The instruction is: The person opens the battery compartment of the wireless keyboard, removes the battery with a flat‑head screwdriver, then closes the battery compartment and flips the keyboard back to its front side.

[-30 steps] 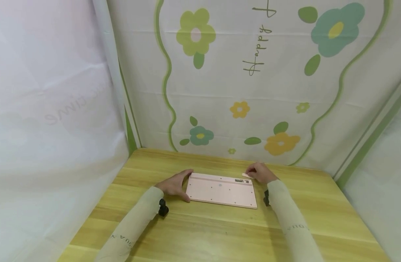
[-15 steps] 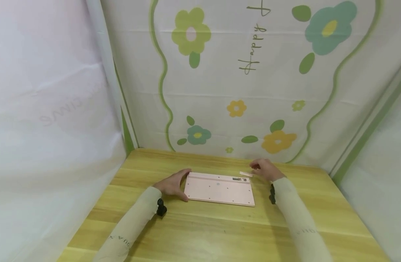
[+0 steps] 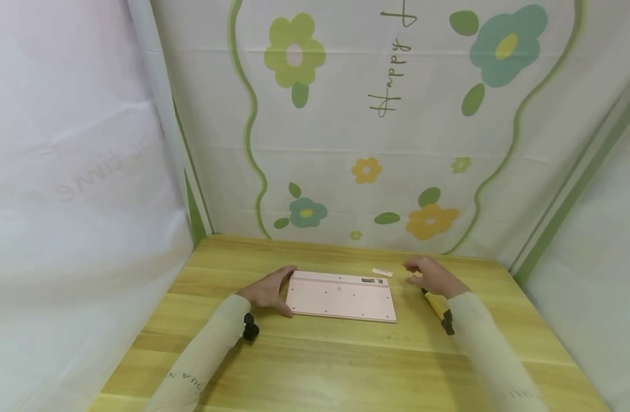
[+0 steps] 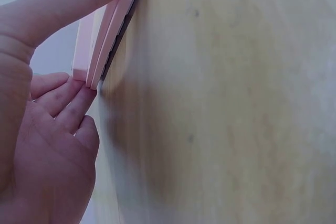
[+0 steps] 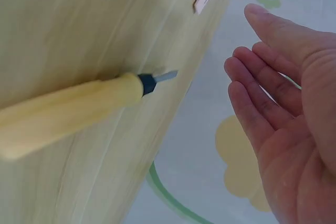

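Note:
A pink keyboard (image 3: pixel 340 300) lies on the table with its underside up, showing small screws and a label. At its left end, my left hand (image 3: pixel 265 290) grips it, thumb at the near corner and fingers at the far corner. The left wrist view shows that hand (image 4: pixel 52 129) against the keyboard's edge (image 4: pixel 100 45). A small pink strip (image 3: pixel 382 273) lies just behind the keyboard's right end. Right of the strip, my right hand (image 3: pixel 435 276) hovers with loosely bent fingers and holds nothing. Below its wrist lies a yellow-handled tool (image 5: pixel 79 108) with a black collar and short flat metal tip.
The wooden table (image 3: pixel 315 366) ends at a white cloth wall (image 3: pixel 325 126) printed with flowers. More white cloth (image 3: pixel 78 229) hangs along the left side, and another sheet stands on the right.
My right hand has let go of the small pink strip and moved right, leaving it on the table. The yellow-handled tool has come into view. My left hand stays on the keyboard.

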Action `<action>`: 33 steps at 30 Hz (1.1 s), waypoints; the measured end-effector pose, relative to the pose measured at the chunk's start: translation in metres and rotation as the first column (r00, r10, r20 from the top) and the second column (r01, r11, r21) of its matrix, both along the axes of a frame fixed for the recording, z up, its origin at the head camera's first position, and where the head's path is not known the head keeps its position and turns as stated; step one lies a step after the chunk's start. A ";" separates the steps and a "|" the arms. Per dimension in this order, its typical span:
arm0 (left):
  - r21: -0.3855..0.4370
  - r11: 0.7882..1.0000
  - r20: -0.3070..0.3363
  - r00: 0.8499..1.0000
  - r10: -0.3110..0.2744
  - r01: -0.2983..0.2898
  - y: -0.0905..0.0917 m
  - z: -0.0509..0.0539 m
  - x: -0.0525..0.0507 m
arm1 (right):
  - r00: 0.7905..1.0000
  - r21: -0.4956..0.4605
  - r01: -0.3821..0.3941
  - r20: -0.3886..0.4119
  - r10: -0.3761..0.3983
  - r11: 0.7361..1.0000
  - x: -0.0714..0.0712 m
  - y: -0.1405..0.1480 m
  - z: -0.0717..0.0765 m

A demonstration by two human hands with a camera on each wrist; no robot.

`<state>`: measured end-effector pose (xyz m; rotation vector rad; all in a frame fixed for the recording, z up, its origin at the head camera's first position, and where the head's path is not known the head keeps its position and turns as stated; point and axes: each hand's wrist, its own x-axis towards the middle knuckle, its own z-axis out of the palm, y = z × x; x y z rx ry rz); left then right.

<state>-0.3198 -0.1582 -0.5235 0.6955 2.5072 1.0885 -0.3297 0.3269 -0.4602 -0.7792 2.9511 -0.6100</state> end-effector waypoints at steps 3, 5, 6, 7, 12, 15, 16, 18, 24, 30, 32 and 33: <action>-0.003 1.000 -0.004 1.000 0.000 0.000 -0.001 0.000 0.000 | 1.000 0.017 -0.001 -0.021 0.001 1.000 0.009 0.007 0.000; -0.006 1.000 -0.006 1.000 -0.002 0.002 -0.001 0.000 -0.001 | 1.000 0.022 0.000 -0.030 0.000 1.000 0.016 0.012 0.001; -0.008 1.000 -0.008 1.000 -0.003 0.003 -0.002 0.000 -0.001 | 0.999 0.025 0.001 -0.037 0.000 1.000 0.019 0.014 0.001; -0.010 1.000 -0.010 1.000 -0.004 0.004 -0.002 0.000 -0.001 | 0.999 0.031 -0.002 -0.045 0.004 1.000 0.022 0.017 0.001; -0.013 1.000 -0.014 1.000 -0.001 0.000 -0.003 -0.001 -0.003 | 0.996 0.052 -0.001 -0.086 0.005 0.999 0.035 0.029 0.001; -0.011 1.000 -0.014 1.000 0.007 -0.007 -0.004 0.000 -0.003 | 0.997 0.064 0.007 -0.074 -0.002 0.998 0.043 0.037 -0.001; -0.011 1.000 -0.014 1.000 0.008 -0.008 -0.004 0.000 -0.004 | 0.998 0.067 0.013 -0.067 -0.008 0.998 0.045 0.039 -0.002; -0.014 1.000 -0.017 1.000 0.009 -0.009 -0.003 -0.001 -0.004 | 0.998 0.072 0.018 -0.060 -0.014 0.997 0.049 0.044 -0.006; -0.022 1.000 -0.022 1.000 0.003 -0.003 -0.002 0.000 -0.003 | 0.998 0.046 0.032 -0.055 -0.030 0.998 0.057 0.055 -0.018; -0.017 1.000 -0.017 1.000 -0.002 0.002 0.000 -0.001 -0.002 | 0.995 0.013 0.093 -0.030 -0.093 0.996 0.060 0.064 -0.028; -0.014 1.000 -0.014 1.000 0.000 0.000 0.000 -0.002 -0.002 | 0.993 -0.002 0.116 -0.016 -0.116 0.993 0.061 0.066 -0.032; -0.013 1.000 -0.010 1.000 0.002 -0.002 0.000 -0.003 -0.002 | 0.993 -0.011 0.121 -0.011 -0.121 0.993 0.061 0.067 -0.034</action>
